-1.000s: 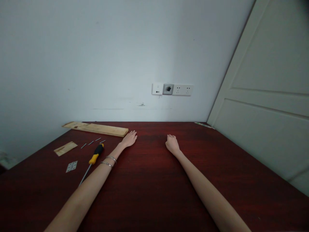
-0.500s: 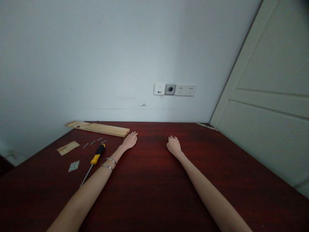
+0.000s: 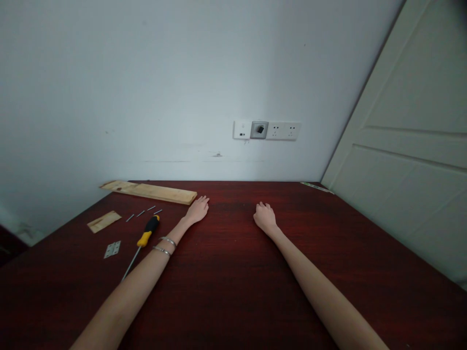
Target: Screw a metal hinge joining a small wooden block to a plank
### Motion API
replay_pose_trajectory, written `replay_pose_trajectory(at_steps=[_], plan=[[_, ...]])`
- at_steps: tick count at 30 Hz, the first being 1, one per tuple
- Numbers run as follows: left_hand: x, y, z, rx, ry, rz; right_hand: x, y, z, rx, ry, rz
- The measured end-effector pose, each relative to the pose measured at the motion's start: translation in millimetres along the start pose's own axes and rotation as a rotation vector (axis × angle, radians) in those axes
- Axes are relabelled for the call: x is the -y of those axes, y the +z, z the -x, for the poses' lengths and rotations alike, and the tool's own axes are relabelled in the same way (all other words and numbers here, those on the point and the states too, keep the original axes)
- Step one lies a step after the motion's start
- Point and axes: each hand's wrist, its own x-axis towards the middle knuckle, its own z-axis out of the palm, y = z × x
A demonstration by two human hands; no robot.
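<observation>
My left hand (image 3: 198,209) lies palm down on the dark red table (image 3: 226,272), fingers stretched out and holding nothing. Its fingers are beside the near end of a long pale wooden board (image 3: 156,192). Two silver bangles circle that wrist. Farther right, my right hand (image 3: 265,216) rests on the table with its fingers slightly bent and apart; nothing shows in it. A screwdriver (image 3: 148,232) with a black and yellow handle lies left of my left forearm, which hides its tip. Near it are a metal hinge (image 3: 112,249), several thin metal pins (image 3: 140,213) and a small flat wood piece (image 3: 104,221).
A white wall (image 3: 182,87) stands behind the table, bearing a row of sockets (image 3: 282,131). On the right is a pale panelled door (image 3: 412,112). A thin printed strip (image 3: 316,187) lies at the table's far right corner.
The view has shifted slightly, so the sockets and table edge sit a little differently. Both hands stay in place on the table, and the objects have not moved.
</observation>
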Motion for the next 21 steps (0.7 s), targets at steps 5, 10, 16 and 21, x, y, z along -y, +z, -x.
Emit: replay_pose_trajectory(at_steps=[5, 10, 16, 21], plan=[[-0.1, 0.4, -1.6, 0.003, -0.001, -0.004, 1.0, -1.4, -0.1, 0.009, 0.001, 0.005], [-2.1, -1.9, -0.5, 0.017, -0.002, -0.01, 1.2, -3.3, 2.0, 0.014, 0.007, -0.002], [-6.6, -14.2, -4.2, 0.061, -0.014, -0.021, 8.4, -8.6, -2.1, 0.028, 0.027, -0.044], [9.9, -52.2, -37.6, 0.091, -0.007, -0.042, 46.0, -19.6, -31.5, 0.048, -0.149, -0.157]])
